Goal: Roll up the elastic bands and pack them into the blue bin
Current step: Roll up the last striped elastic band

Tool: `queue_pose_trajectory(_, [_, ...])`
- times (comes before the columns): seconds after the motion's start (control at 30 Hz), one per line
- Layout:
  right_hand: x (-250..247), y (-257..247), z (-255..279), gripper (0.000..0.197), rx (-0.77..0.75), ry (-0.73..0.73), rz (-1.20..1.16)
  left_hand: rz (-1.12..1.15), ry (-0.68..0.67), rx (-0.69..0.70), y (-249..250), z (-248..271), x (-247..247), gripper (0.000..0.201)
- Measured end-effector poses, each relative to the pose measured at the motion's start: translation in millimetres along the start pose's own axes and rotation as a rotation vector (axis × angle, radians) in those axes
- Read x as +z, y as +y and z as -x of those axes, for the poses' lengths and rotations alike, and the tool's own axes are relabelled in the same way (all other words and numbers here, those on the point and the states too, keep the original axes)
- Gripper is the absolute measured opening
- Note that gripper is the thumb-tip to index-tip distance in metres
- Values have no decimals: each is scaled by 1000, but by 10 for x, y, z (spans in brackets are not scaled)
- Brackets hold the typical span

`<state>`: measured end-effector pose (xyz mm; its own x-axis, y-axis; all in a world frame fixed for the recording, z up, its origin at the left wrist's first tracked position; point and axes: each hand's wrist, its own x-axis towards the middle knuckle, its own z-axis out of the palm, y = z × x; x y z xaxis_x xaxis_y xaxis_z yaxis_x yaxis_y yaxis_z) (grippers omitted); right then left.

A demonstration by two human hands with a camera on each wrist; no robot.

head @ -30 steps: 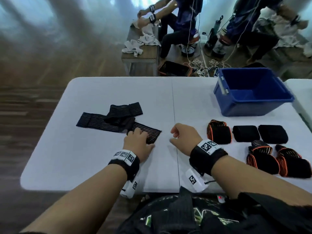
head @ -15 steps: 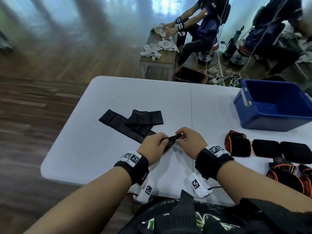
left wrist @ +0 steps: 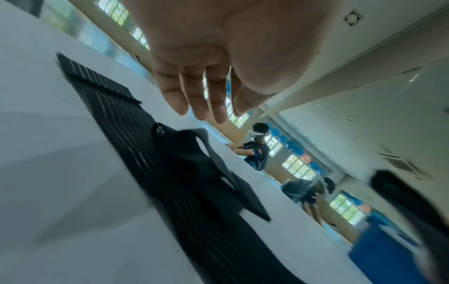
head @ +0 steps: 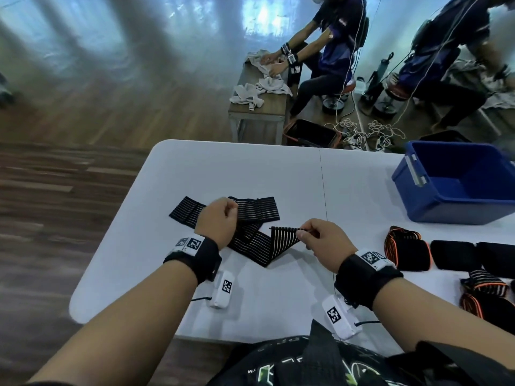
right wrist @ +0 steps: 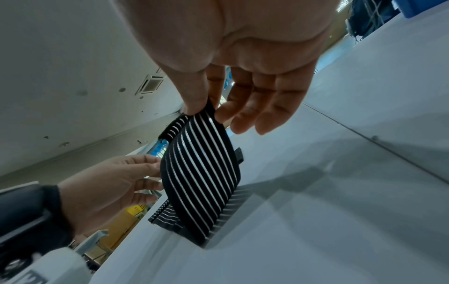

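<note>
Your right hand pinches striped band end, lifting it clear to start roll; left hand loose, fingers relaxed, holding nothing.

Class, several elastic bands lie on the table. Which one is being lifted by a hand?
The unrolled black-and-white striped band: the right hand pinches its end off the table. The rolled bands lie untouched.

Cool, bluish daylight fills the room, brightest from windows along the far wall. The head view bends strongly at its edges and smears the far wall and floor. Soft grey shadows fall on the white table. The left wrist view is motion-blurred across the near table; both wrist views are steeply tilted and stretched.
</note>
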<state>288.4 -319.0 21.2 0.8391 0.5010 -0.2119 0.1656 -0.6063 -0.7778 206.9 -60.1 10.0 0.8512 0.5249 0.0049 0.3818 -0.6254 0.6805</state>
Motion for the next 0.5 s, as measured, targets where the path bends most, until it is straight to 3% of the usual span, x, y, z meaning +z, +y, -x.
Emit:
queue_pose_trajectory(0.13, [1,-17,43,24,22,-8,34,-150,104,-199,-430,-306,-168,23])
queue_pose_trajectory(0.23, [11,-20,56,32,36,-7,52,-304,17,-364,-675,-377,-287,29])
queue_pose_trajectory(0.33, [47,-22,33,42,49,-6,75,-401,-81,-405,-792,-429,-338,34])
queue_pose_trajectory(0.5, [73,-85,-12,53,33,24,142,-383,-50,-408,-852,-467,-327,35])
